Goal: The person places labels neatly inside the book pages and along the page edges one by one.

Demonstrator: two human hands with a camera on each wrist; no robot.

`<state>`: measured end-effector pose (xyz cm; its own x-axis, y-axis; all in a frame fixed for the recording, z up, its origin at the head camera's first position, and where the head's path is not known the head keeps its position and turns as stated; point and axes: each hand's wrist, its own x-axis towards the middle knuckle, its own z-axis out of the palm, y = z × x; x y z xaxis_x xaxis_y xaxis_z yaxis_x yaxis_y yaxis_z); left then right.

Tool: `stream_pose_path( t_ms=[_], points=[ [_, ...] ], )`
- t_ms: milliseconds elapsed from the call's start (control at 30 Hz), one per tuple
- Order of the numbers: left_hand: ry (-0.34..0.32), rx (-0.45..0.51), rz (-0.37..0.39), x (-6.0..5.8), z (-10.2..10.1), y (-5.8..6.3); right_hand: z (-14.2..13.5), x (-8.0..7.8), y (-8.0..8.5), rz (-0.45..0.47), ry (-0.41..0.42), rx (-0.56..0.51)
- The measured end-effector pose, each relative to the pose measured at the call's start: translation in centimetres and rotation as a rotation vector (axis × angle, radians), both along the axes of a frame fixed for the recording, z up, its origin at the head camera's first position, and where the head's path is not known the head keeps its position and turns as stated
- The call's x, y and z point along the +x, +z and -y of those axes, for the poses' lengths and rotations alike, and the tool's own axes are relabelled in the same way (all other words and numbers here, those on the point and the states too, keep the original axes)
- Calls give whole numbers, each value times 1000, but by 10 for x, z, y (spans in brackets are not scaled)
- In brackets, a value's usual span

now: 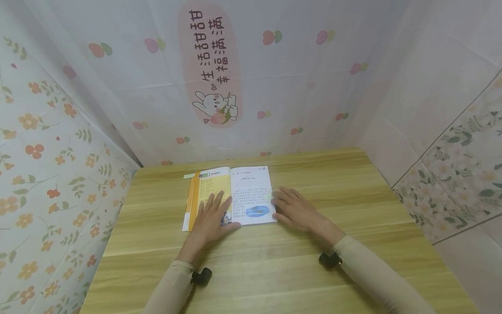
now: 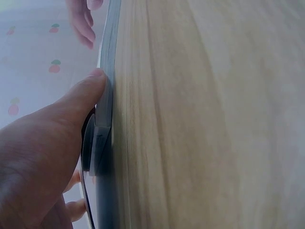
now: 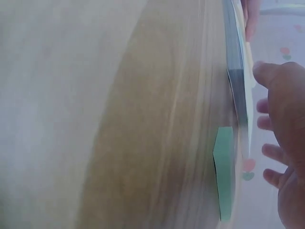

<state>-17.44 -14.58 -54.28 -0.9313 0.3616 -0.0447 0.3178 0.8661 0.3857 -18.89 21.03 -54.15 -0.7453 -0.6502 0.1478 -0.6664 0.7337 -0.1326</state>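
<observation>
An open book [image 1: 251, 181] lies on the wooden table, with a yellow-orange left page [image 1: 213, 185] and a white right page of printed text. A blue oval picture [image 1: 257, 211] is near the bottom of that right page. My left hand [image 1: 209, 218] rests on the left page with fingers spread, its thumb reaching over the book's near edge by the spine. At the book's right edge is my right hand [image 1: 294, 209], fingers extended and fingertips right at the page's margin. In the right wrist view, its thumb and fingers [image 3: 274, 114] stand apart beside the page edge.
A wooden table [image 1: 255, 270] extends around the book. White curtains with printed fruit [image 1: 243, 144] hang behind it, and a flowered cloth [image 1: 51, 196] hangs at the left. In the right wrist view, a pale green strip [image 3: 224, 171] sticks out near the book. Each wrist wears a small black camera [image 1: 201, 276].
</observation>
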Motion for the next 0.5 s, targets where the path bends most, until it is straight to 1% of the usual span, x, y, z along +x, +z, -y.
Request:
stream_pose_path(
  t_ms=[133, 267, 367, 500],
  points=[
    [1, 1, -2, 0, 0, 0, 3, 1, 0, -92, 81, -46],
    [1, -5, -6, 0, 0, 0, 5, 3, -2, -166, 133, -56],
    [2, -7, -7, -1, 0, -1, 6, 5, -2, -189, 143, -51],
    [3, -6, -5, -1, 0, -1, 7, 7, -2, -196, 145, -47]
  ],
)
